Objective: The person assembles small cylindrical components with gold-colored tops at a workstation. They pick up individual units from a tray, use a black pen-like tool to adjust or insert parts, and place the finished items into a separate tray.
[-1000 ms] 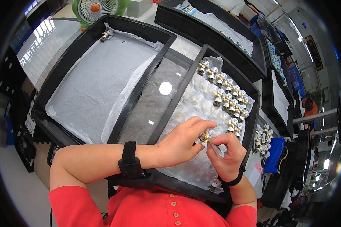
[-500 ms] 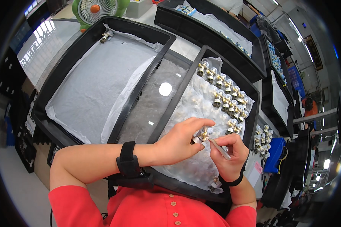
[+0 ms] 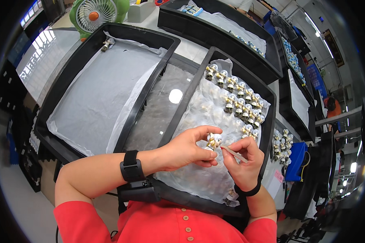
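Note:
A small white and gold figurine [image 3: 213, 140] is pinched between the thumb and fingers of my left hand [image 3: 186, 150]. My right hand [image 3: 246, 163] is closed on a thin, flat, pale stick [image 3: 235, 154]. The stick's reddish tip is close to the figurine's right side; I cannot tell whether they touch. Both hands are above the near part of a black tray [image 3: 175, 121] lined with translucent wrapping sheet [image 3: 194, 172]. Similar figurines [image 3: 239, 106] stand in rows along its far and right side. One more figurine [image 3: 231, 195] lies at the near right corner.
To the left is a paper-lined black tray [image 3: 44, 117] with one figurine [image 3: 107, 43] in its far corner. A green fan [image 3: 96, 15] stands behind it. Another black tray [image 3: 215, 38] is at the back. Loose figurines [image 3: 282, 148] and a blue box [image 3: 295, 162] are at right.
The figurine in my left hand has turned and its head shows more plainly. My right hand has tilted the stick, so more of its length shows. The whole view has shifted slightly.

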Motion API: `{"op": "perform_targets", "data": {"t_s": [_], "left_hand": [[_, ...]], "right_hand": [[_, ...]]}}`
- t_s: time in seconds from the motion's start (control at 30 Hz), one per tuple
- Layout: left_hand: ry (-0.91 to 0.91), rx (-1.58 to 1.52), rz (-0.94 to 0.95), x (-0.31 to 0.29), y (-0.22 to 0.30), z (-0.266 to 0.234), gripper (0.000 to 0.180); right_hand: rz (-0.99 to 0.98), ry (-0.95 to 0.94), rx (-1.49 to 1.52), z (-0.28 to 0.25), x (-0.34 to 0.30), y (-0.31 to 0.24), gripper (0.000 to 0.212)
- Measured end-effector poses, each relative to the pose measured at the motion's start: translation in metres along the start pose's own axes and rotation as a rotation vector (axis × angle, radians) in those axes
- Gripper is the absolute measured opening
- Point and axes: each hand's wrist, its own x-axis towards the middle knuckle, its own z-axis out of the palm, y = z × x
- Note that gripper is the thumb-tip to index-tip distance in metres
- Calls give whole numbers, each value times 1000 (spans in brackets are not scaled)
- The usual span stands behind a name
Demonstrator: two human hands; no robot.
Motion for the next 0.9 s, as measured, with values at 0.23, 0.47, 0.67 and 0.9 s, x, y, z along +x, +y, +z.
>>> {"op": "perform_targets", "data": {"t_s": [0.23,0.47,0.67,0.9], "left_hand": [[-41,244,33,4,-3,4,58],[96,248,33,-2,3,1,59],[136,309,21,4,3,5,58],[159,338,21,1,2,4,59]], "right_hand": [[-84,21,-45,3,2,3,19],[68,316,350,-55,22,5,15],[357,475,397,-162,-7,85,22],[792,118,-134,-177,-14,171,29]]}}
